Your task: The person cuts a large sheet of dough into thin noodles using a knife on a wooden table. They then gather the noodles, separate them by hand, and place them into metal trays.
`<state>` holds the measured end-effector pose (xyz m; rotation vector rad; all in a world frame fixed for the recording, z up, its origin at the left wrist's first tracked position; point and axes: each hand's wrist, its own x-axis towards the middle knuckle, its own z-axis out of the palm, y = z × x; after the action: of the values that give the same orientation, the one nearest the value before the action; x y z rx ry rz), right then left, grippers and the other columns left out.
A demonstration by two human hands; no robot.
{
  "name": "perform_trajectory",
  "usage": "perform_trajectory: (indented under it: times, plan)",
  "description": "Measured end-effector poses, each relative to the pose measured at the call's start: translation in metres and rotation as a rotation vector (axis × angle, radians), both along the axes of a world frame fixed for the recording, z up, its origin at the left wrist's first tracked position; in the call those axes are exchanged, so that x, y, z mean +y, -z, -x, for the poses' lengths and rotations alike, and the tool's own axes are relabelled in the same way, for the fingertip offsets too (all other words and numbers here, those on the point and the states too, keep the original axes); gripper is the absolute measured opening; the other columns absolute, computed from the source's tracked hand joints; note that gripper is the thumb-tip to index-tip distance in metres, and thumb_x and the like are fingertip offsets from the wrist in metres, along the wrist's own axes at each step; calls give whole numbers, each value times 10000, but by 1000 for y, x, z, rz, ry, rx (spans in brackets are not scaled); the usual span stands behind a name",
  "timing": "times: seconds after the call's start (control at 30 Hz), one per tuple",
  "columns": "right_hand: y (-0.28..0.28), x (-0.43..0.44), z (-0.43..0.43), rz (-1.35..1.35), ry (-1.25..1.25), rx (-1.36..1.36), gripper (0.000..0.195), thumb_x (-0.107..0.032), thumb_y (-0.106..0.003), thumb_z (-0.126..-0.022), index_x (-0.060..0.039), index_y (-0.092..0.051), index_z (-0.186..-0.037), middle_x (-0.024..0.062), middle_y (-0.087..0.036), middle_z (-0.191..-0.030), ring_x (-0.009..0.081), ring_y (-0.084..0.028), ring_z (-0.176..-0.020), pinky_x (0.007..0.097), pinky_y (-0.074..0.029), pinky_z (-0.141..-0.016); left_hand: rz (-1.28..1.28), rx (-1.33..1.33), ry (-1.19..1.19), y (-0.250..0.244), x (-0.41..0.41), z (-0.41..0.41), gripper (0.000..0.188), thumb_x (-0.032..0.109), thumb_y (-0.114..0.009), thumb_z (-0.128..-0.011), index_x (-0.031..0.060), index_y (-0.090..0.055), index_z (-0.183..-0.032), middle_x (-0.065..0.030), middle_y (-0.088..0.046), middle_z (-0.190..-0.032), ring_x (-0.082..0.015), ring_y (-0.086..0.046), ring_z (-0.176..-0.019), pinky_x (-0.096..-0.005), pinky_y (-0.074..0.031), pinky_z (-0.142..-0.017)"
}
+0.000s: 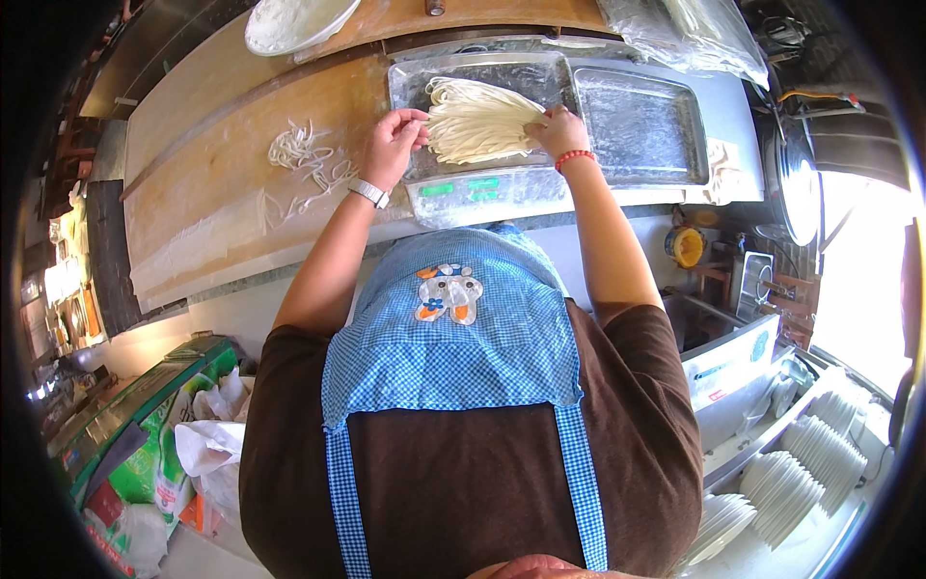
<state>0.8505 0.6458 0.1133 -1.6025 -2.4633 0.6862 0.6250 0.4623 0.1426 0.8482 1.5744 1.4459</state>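
A bundle of pale fresh noodles [481, 119] lies across a floured metal tray [499, 65]. My right hand [561, 134], with a red bead bracelet on the wrist, has its thumb and fingers closed on the bundle's right end. At the bundle's left end is my left hand [398, 141], wearing a watch; its fingers are curled with the thumb near the fingertips, and whether a strand is pinched there cannot be made out. A loose tangle of noodles [300, 148] rests on the wooden board [210, 159] left of my left hand.
Right of the noodle tray stands a second floured metal tray [640, 123]. A bowl of flour [296, 22] is at the upper left, and a clear plastic bag [687, 36] with noodles at the upper right. A clear container [492, 203] with green labels sits at the near edge.
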Motion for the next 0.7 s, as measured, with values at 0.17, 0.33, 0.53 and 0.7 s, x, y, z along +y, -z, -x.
perform_trajectory:
  times: [0.17, 0.33, 0.53, 0.7]
  plan:
    - [5, 1, -6, -149, -45, -3, 278, -272, -672, -743, -48, -621, -899, 182, -662, -825, 354, -649, -782, 421, -530, -731, 13, -4, 50, 1, 1, -8, 175, 122, -491, -935, 34, -601, -1039, -26, -626, -846, -88, -583, -748, -235, -483, -703]
    - [-24, -6, -5, -233, 32, 331, 180, -176, -619, -782, -40, -538, -867, 172, -634, -740, 357, -634, -710, 431, -513, -657, -18, 36, 60, 4, 0, -7, 173, 128, -490, -943, 32, -597, -1039, -24, -626, -853, -86, -581, -759, -233, -485, -722]
    - [-70, -3, 10, -451, -58, 507, 129, -145, -581, -782, -77, -536, -881, 140, -610, -712, 359, -608, -669, 413, -494, -604, -124, 139, 104, -19, 16, -15, 166, 128, -489, -947, 21, -590, -1022, -30, -627, -849, -92, -599, -779, -240, -497, -740]
    - [-91, -10, 11, -417, -75, 544, 128, -143, -635, -747, -92, -583, -851, 125, -620, -719, 326, -619, -691, 399, -504, -609, -155, 228, 117, -46, 25, -17, 137, 88, -490, -936, 15, -593, -990, -39, -644, -836, -101, -635, -796, -233, -514, -715]
